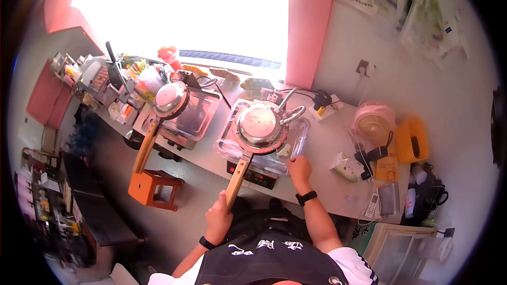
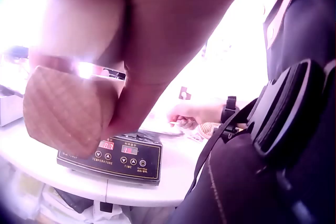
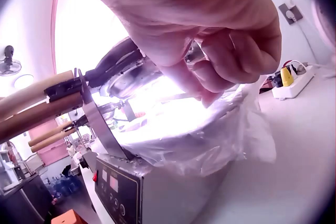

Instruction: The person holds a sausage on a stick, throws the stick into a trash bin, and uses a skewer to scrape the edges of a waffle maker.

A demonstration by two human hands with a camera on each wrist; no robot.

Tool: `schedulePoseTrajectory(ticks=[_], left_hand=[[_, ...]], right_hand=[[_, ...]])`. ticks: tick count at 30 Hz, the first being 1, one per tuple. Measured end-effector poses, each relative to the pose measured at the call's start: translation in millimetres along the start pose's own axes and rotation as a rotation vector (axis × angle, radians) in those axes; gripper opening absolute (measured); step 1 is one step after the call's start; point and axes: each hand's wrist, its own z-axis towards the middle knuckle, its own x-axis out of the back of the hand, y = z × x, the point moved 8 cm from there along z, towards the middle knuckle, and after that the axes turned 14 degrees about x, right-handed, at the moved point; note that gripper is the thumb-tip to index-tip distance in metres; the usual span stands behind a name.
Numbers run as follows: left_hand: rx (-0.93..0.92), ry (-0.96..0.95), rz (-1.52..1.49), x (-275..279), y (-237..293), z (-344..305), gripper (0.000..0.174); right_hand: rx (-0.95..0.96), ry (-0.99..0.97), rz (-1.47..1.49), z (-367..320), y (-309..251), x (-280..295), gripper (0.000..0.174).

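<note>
My left hand [image 1: 218, 219] grips the wooden handles [image 1: 236, 182] of a round metal iron [image 1: 259, 124]; in the left wrist view the hand [image 2: 170, 29] wraps two handle pieces [image 2: 68, 111], a gap between them. My right hand [image 1: 300, 172] is at the right edge of a plastic-covered tray [image 1: 300, 140]. Its fingers are curled in the right wrist view, the hand [image 3: 210, 29] above clear plastic [image 3: 199, 153], and seem to pinch a thin object, mostly hidden. Beneath the iron is a control box [image 1: 260, 178] with lit digits [image 2: 106, 145].
A second iron [image 1: 170, 99] with wooden handles stands to the left, beside another tray [image 1: 203, 116]. On the right are a tissue pack [image 1: 347, 167], a pink fan [image 1: 374, 121], a yellow bin [image 1: 412, 140], a power strip [image 3: 294, 85] and cables. An orange stool [image 1: 150, 190] stands below.
</note>
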Motion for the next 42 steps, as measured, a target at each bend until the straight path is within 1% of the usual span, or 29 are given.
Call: schedulePoseTrajectory(ticks=[1,2,3,4,6,7,9,10,11,12,13,15,16,18,19,20,21,22,23,24,25,28,30,31,33,34,38,40,42], left_hand=[[0.019,-0.03,-0.028,0.5,-0.7,3.1,0.064],[0.043,-0.066,-0.054,-0.4,-3.4,2.0,0.06],[0.046,-0.079,-0.05,-0.5,-5.6,1.5,0.06],[0.053,-0.119,-0.096,-1.7,-7.9,3.7,0.061],[0.11,-0.207,-0.207,-0.5,-13.7,11.6,0.063],[0.114,-0.206,-0.209,3.8,-17.0,17.3,0.063],[0.204,-0.422,-0.395,-2.1,-24.6,19.8,0.061],[0.273,-0.482,-0.432,4.6,-21.3,20.2,0.06],[0.278,-0.488,-0.43,4.4,-22.5,19.6,0.06],[0.214,-0.468,-0.446,8.1,-19.0,22.4,0.061],[0.151,-0.449,-0.46,12.2,-14.7,23.9,0.062],[0.158,-0.449,-0.435,12.4,-14.8,23.5,0.063],[0.125,-0.422,-0.431,12.5,-14.6,24.9,0.062],[0.097,-0.401,-0.421,12.0,-14.5,23.0,0.061],[0.165,-0.443,-0.425,13.4,-13.0,22.0,0.061],[0.232,-0.485,-0.428,12.8,-14.1,21.0,0.06],[0.228,-0.487,-0.417,12.0,-15.0,20.5,0.06],[0.176,-0.454,-0.409,14.0,-13.3,21.2,0.06],[0.123,-0.422,-0.402,17.9,-9.3,22.6,0.059],[0.152,-0.463,-0.411,17.7,-8.9,23.0,0.059],[0.145,-0.459,-0.412,16.6,-9.7,25.3,0.059],[0.085,-0.44,-0.417,15.7,-11.5,27.4,0.058],[0.179,-0.511,-0.441,12.3,-14.2,25.7,0.061],[0.181,-0.513,-0.435,11.3,-15.5,25.7,0.061],[0.178,-0.51,-0.432,9.1,-17.3,27.5,0.061],[0.176,-0.515,-0.428,9.4,-16.9,28.2,0.061],[0.156,-0.522,-0.479,9.5,-15.0,28.4,0.062],[0.148,-0.526,-0.484,9.9,-15.3,27.9,0.062],[0.137,-0.507,-0.481,11.9,-14.0,28.2,0.061]], right_hand=[[-0.006,0.003,0.0,1.8,1.6,4.0,0.026],[-0.034,0.009,0.105,-1.3,8.8,7.9,0.024],[-0.062,0.011,0.209,-6.5,17.1,11.5,0.022],[-0.069,0.001,0.204,-10.6,24.0,16.9,0.022],[-0.008,0.037,0.585,-6.6,27.9,23.9,0.014],[-0.005,0.033,0.584,-2.0,26.3,34.0,0.014],[-0.156,-0.045,0.92,-0.8,21.3,43.7,0.009],[-0.163,-0.053,0.918,0.7,19.4,48.1,0.009],[-0.11,-0.034,1.034,5.2,11.4,53.8,0.008],[-0.05,-0.01,1.152,11.3,1.0,61.6,0.009],[-0.053,-0.009,1.154,11.9,-10.0,70.0,0.009],[-0.02,-0.022,1.378,11.8,-44.0,83.9,0.006],[-0.019,-0.021,1.38,14.4,-50.8,84.9,0.006],[0.122,-0.043,1.39,15.9,-68.7,88.0,0.002],[0.115,-0.04,1.394,15.8,-72.1,85.6,0.002],[0.154,-0.005,1.364,16.1,-76.5,86.7,0.002],[0.194,0.032,1.333,15.7,-81.3,88.0,0.004],[0.206,0.047,1.34,15.0,-86.4,87.1,0.01],[0.204,0.057,1.343,13.7,-84.7,82.1,0.01],[0.214,0.004,1.277,13.3,-82.6,70.5,0.012],[0.225,-0.05,1.209,15.4,-87.6,66.9,0.014],[0.277,-0.007,1.049,24.1,-96.4,74.6,0.016],[0.288,0.02,0.923,35.1,-99.3,77.1,0.018],[0.282,0.02,0.927,39.8,-100.9,76.2,0.018],[0.378,0.09,0.759,49.0,-106.9,85.1,0.018],[0.411,0.111,0.731,52.8,-109.5,87.2,0.018],[0.398,0.112,0.733,59.6,-112.4,94.4,0.018],[0.372,0.054,0.67,56.1,-112.6,92.5,0.017],[0.392,0.043,0.697,42.7,-115.5,89.9,0.017]])
